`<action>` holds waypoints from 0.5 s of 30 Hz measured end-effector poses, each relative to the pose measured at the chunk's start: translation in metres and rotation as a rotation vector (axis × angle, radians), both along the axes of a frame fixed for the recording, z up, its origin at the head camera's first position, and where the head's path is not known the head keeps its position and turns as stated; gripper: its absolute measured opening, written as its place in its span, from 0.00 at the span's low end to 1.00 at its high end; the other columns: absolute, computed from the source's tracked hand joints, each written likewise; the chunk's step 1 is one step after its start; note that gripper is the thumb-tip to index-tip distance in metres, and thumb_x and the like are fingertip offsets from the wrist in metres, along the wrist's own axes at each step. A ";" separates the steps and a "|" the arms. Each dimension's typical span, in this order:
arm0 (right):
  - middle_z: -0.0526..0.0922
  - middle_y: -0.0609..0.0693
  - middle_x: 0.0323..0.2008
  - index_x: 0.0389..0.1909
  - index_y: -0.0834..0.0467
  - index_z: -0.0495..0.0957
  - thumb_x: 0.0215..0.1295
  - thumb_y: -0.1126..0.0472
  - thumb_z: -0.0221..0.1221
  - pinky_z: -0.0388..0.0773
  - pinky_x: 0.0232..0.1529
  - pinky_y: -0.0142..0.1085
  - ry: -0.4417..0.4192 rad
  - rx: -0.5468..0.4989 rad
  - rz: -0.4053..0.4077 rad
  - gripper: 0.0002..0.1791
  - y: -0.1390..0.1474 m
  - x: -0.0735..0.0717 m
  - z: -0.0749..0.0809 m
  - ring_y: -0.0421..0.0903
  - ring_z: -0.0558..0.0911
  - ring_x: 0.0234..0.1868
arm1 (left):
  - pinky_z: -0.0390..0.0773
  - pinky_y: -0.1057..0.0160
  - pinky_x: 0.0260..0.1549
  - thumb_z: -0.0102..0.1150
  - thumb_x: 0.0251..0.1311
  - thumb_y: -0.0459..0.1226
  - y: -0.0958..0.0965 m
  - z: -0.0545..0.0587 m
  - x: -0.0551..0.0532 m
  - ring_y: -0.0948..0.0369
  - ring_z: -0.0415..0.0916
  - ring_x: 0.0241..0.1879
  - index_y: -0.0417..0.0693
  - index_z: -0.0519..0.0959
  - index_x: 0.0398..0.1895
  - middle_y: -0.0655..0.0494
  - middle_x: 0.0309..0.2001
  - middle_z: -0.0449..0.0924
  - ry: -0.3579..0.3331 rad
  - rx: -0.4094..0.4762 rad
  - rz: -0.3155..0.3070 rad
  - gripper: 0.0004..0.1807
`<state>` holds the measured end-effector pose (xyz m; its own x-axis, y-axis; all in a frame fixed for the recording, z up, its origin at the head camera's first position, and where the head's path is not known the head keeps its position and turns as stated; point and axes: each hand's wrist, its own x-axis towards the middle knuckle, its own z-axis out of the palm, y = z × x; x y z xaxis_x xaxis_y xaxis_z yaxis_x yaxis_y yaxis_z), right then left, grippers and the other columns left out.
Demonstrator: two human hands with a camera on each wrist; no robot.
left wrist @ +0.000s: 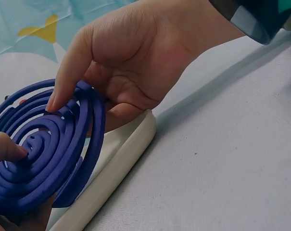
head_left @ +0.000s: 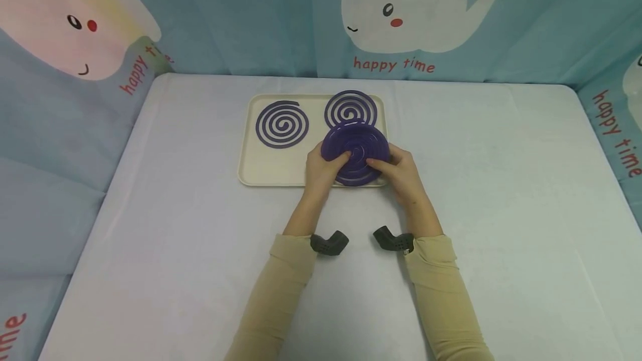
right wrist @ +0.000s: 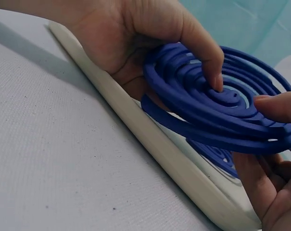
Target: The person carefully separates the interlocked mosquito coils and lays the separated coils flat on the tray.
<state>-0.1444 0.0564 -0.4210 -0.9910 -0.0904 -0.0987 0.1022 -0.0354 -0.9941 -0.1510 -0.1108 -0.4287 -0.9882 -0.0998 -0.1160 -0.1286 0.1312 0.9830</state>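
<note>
A blue-purple mosquito coil (head_left: 357, 137) is held up over the front right of a cream tray (head_left: 271, 167). My left hand (head_left: 320, 168) grips its left side, thumb on the upper face near the middle and fingers beneath. On the opposite side my right hand (head_left: 404, 174) pinches it the same way. In the wrist views the held coil (right wrist: 183, 103) shows overlapping rings and a loose outer end; whether it is one coil or a stacked pair I cannot tell. Another coil (head_left: 283, 125) lies flat on the tray's left half. Behind the held one, a further coil (head_left: 350, 111) is partly covered.
The tray stands on a white-covered table (head_left: 501, 194), towards its back edge. A blue curtain (head_left: 251, 21) with printed whales hangs around the back and sides. Dark wrist devices (head_left: 331, 243) stick out inward from both cuffs.
</note>
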 end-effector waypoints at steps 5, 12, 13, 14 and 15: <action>0.82 0.40 0.38 0.53 0.75 0.72 0.56 0.74 0.59 0.74 0.50 0.31 0.009 -0.021 0.009 0.22 0.001 0.000 -0.001 0.41 0.79 0.43 | 0.73 0.59 0.55 0.67 0.49 0.35 0.000 0.000 -0.001 0.51 0.76 0.52 0.36 0.75 0.54 0.43 0.49 0.80 0.001 0.002 0.032 0.27; 0.84 0.39 0.35 0.52 0.77 0.72 0.55 0.76 0.57 0.75 0.49 0.30 0.025 -0.054 0.022 0.21 0.001 -0.001 -0.003 0.39 0.81 0.40 | 0.73 0.58 0.55 0.69 0.48 0.35 0.000 0.000 -0.001 0.50 0.76 0.51 0.35 0.76 0.54 0.42 0.49 0.80 -0.008 -0.023 0.071 0.27; 0.84 0.39 0.35 0.51 0.76 0.72 0.55 0.76 0.58 0.75 0.49 0.30 0.029 -0.058 0.021 0.20 0.001 -0.001 -0.003 0.39 0.81 0.40 | 0.73 0.57 0.55 0.69 0.48 0.35 0.000 0.000 -0.001 0.50 0.76 0.51 0.35 0.76 0.53 0.42 0.49 0.80 -0.008 -0.030 0.073 0.27; 0.84 0.40 0.35 0.51 0.75 0.73 0.55 0.77 0.58 0.75 0.49 0.30 0.033 -0.066 0.017 0.20 0.001 -0.001 -0.003 0.40 0.81 0.40 | 0.72 0.57 0.55 0.69 0.48 0.35 0.000 0.000 -0.001 0.50 0.76 0.51 0.35 0.76 0.53 0.42 0.49 0.80 -0.008 -0.037 0.076 0.27; 0.84 0.40 0.35 0.50 0.74 0.75 0.54 0.77 0.58 0.75 0.49 0.30 0.034 -0.074 0.012 0.20 0.001 -0.001 -0.003 0.40 0.81 0.40 | 0.72 0.57 0.55 0.69 0.47 0.35 0.000 0.000 -0.001 0.50 0.77 0.51 0.35 0.76 0.52 0.42 0.49 0.80 -0.007 -0.045 0.078 0.27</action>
<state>-0.1456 0.0573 -0.4237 -0.9925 -0.1076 -0.0573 0.0689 -0.1075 -0.9918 -0.1522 -0.1105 -0.4287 -0.9764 -0.1818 -0.1167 -0.1472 0.1646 0.9753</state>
